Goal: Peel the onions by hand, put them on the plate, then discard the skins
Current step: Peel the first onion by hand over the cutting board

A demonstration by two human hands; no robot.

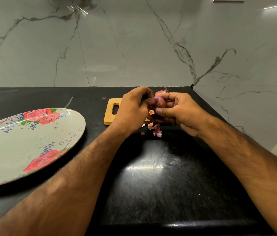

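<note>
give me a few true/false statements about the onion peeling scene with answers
1. Both hands hold one onion between them. True; left hand, right hand.
2. Peeled onions already lie on the floral plate. False; the plate holds no onions.
3. Skin pieces lie on the black counter below the hands. True.
4. The wooden cutting board sits on the plate. False; it rests on the counter, apart from the plate.
5. A second onion shows behind the hands. True.
</note>
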